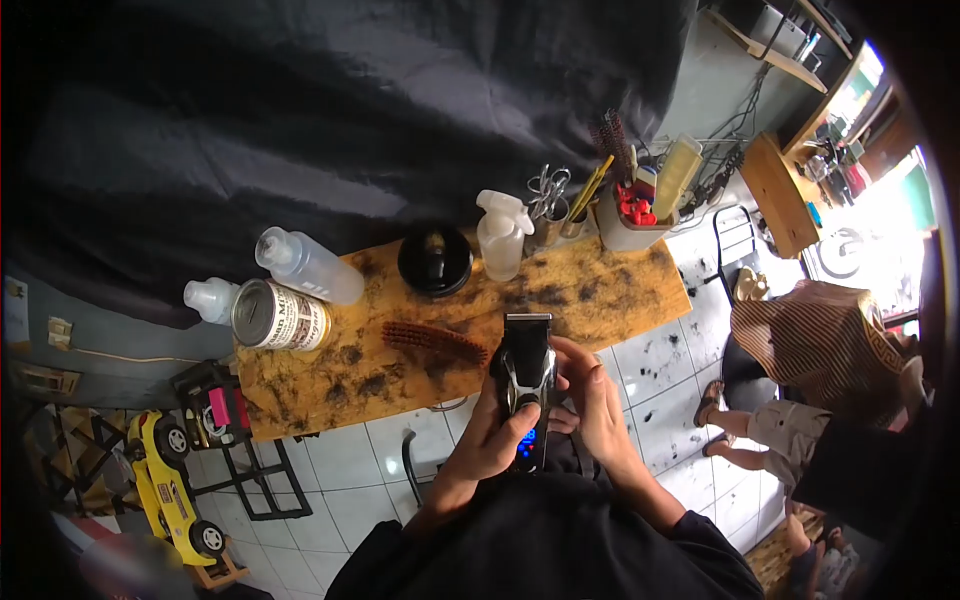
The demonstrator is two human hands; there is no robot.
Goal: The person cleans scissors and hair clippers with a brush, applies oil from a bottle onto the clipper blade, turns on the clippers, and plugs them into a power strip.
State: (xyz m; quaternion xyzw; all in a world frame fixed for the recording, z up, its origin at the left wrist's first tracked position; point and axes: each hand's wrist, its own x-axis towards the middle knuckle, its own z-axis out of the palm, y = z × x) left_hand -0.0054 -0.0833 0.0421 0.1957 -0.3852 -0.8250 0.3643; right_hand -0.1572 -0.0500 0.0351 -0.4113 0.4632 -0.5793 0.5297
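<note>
A black and silver hair clipper (530, 375) with a lit blue display is held upright in front of my body, its blade pointing away from me. My left hand (487, 440) is wrapped round it from the left, the thumb lying on its front. On the other side my right hand (592, 405) has its fingertips against the clipper's upper right edge; its lower fingers are partly hidden behind the tool. Just beyond my left hand, a brown bristle brush (434, 342) lies on the wooden table (560, 290), which is strewn with dark hair clippings.
On the table stand a tin can (280, 315), clear bottles (310, 267), a round black container (435, 262), a spray bottle (503, 240), scissors (548, 188) and a tub of combs (635, 225). A seated person under a striped cape (810, 345) is at right; a yellow toy car (172, 487) is at left.
</note>
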